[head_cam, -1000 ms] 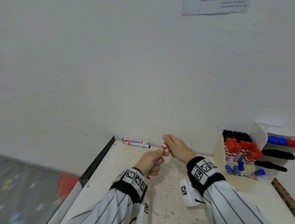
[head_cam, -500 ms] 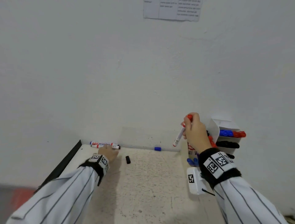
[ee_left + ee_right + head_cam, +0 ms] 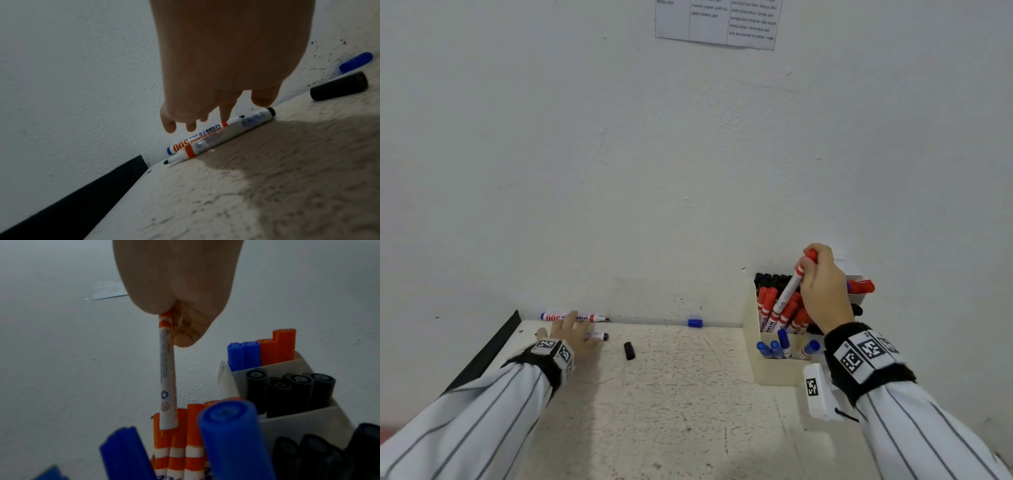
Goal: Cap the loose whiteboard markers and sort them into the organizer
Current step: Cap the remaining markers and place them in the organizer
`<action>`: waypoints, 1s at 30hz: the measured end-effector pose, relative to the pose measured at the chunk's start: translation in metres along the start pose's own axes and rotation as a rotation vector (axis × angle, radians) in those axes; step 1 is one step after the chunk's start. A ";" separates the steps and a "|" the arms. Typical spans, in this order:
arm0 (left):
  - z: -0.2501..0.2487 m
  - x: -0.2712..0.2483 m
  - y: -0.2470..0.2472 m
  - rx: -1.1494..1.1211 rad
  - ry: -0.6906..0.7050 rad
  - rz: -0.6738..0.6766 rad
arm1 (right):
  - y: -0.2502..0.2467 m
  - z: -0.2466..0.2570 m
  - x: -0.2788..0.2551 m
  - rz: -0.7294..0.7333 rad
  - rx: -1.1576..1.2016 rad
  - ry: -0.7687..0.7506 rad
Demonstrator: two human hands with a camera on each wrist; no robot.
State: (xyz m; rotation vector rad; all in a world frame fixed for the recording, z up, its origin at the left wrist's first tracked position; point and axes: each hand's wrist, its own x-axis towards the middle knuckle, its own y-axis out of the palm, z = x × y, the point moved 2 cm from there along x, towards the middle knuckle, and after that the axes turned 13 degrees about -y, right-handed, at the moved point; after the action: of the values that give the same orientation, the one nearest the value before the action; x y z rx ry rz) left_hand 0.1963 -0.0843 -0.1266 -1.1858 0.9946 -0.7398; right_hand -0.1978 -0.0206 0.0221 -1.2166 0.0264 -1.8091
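Note:
My right hand [image 3: 820, 287] grips a capped red marker [image 3: 788, 295] by its cap end, upright, with its lower end among the red markers [image 3: 768, 301] in the cream organizer [image 3: 774, 371]. In the right wrist view the right hand [image 3: 180, 324] holds the red marker [image 3: 167, 378] just above the red caps [image 3: 193, 417]. My left hand [image 3: 571, 334] lies flat with straight fingers on two uncapped markers [image 3: 585, 318] by the wall. In the left wrist view the fingertips [image 3: 191, 126] touch the rear marker [image 3: 202, 135]; the front marker [image 3: 230, 134] lies beside it.
A loose black cap [image 3: 629, 351] lies on the tabletop, and a blue cap [image 3: 695, 322] rests against the wall. The organizer also holds blue markers [image 3: 777, 346] in front and black markers [image 3: 774, 279] behind. A dark table edge [image 3: 493, 346] runs on the left.
One second ago both hands held the red marker together. My left hand has since reached left to the markers by the wall, and my right hand carried the red marker down into the organizer.

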 end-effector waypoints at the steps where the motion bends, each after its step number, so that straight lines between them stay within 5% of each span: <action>1: -0.001 -0.001 -0.002 -0.001 0.023 0.001 | 0.000 -0.001 0.000 -0.001 -0.003 -0.019; 8: 0.006 -0.009 0.001 -0.139 -0.012 0.002 | 0.021 -0.012 -0.010 0.324 -0.030 -0.049; 16: 0.018 -0.024 0.007 -0.236 -0.021 -0.017 | 0.026 -0.013 -0.002 0.421 -0.067 0.061; 24: 0.021 -0.041 0.014 -0.363 -0.184 -0.094 | -0.022 -0.004 0.006 -0.243 0.050 -0.009; 30: 0.025 -0.048 0.010 -0.380 -0.307 -0.041 | -0.018 -0.011 0.001 -0.087 0.000 -0.033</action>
State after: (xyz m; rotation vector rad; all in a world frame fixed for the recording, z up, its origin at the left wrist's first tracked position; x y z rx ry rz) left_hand 0.1991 -0.0296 -0.1237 -1.5990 0.8751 -0.3889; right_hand -0.2177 -0.0162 0.0259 -1.2649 -0.0458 -1.8637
